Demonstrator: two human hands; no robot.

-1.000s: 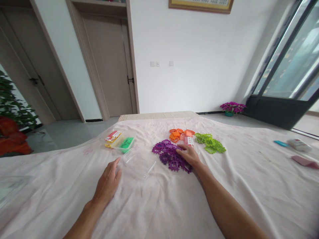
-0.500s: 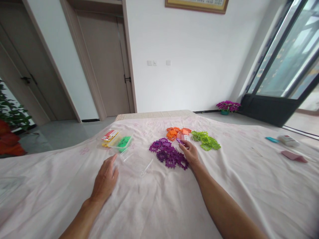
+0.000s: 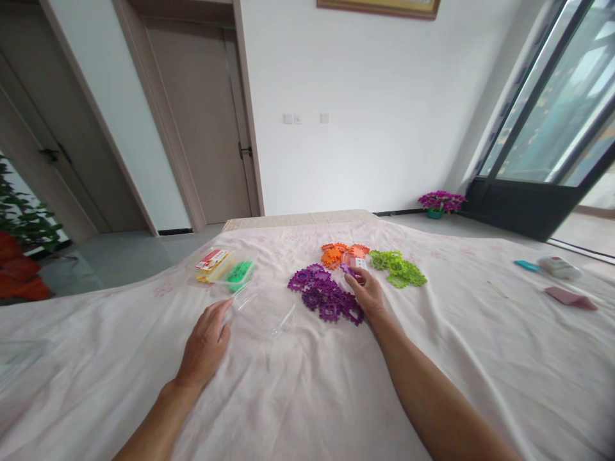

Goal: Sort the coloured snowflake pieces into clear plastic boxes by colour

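My right hand (image 3: 367,291) pinches a small purple toothed piece (image 3: 346,270) above the right edge of a purple pile of toothed plastic pieces (image 3: 329,301). Just beyond that hand lie orange pieces (image 3: 331,256), a small clear box with a white label (image 3: 359,263) and lime-green pieces (image 3: 401,272). My left hand (image 3: 207,339) rests with fingers stretched and thumb apart, fingertips by the corner of an empty clear plastic tray (image 3: 262,314). Whether they touch it I cannot tell. Behind stands a clear box (image 3: 221,272) holding green pieces (image 3: 240,274) and yellow ones, with a red-and-white label.
A pale pink cloth (image 3: 307,384) with folds covers the table. On the right lie a blue item (image 3: 527,266), a white packet (image 3: 560,267) and a folded pink cloth (image 3: 570,297). Another clear container (image 3: 19,358) is at the far left edge.
My left hand has shifted slightly right, closer to the clear tray. The right hand still pinches the purple piece in nearly the same place.
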